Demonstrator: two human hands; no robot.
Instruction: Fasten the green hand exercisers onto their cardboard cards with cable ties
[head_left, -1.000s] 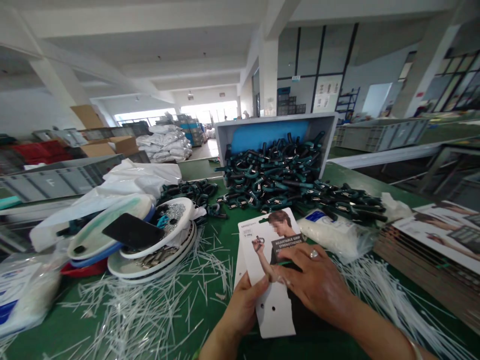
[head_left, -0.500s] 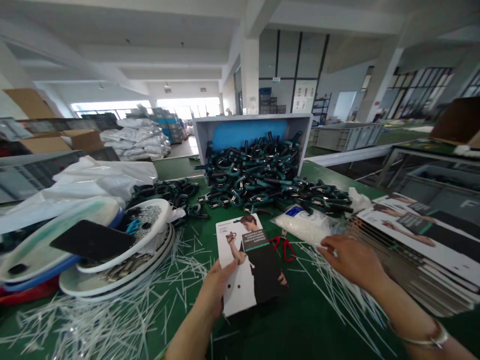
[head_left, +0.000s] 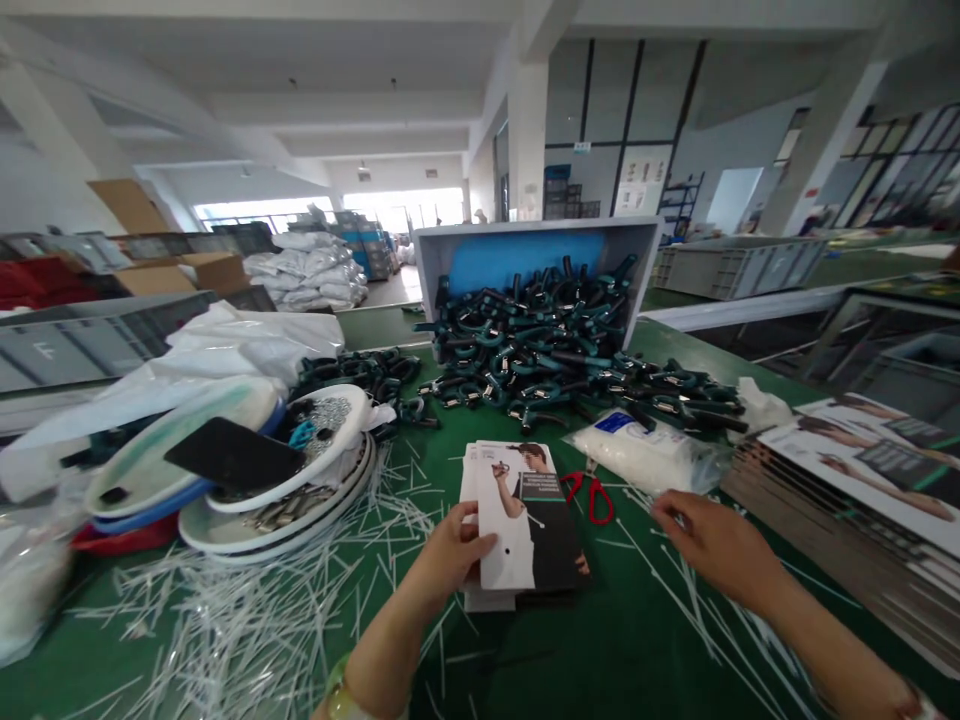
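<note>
Head view of a green workbench [head_left: 637, 640] in a warehouse hall.

1. Left hand [head_left: 450, 553]: the fingers lay together across the edge of a stack of printed cards [head_left: 517, 530], apparently to keep the stack steady and squared on the bench.
2. Right hand [head_left: 720, 545]: the fingers were loosely together and slightly curled, just above the bench and near red-handled scissors [head_left: 590, 498]. It was hard to tell whether they pinched a thin white plastic strand [head_left: 679, 585].
3. Stack position: the printed cards lay at the front of the bench between both hands, a spot that seemed to suit two-handed handling. The top card showed a person using a grip trainer.
4. Supply: a grey plastic tote [head_left: 536, 240] stood tilted, its open side facing the person. Dark teal hand grips [head_left: 525, 340] spilled from it across the bench, which probably kept them within reach.
5. Surroundings: white plastic plates [head_left: 277, 530] held small metal parts at left, among scattered white plastic strands [head_left: 240, 610]. A bag of white material [head_left: 637, 455] lay ahead of the right hand, beside a pile of large printed sheets [head_left: 847, 480].
</note>
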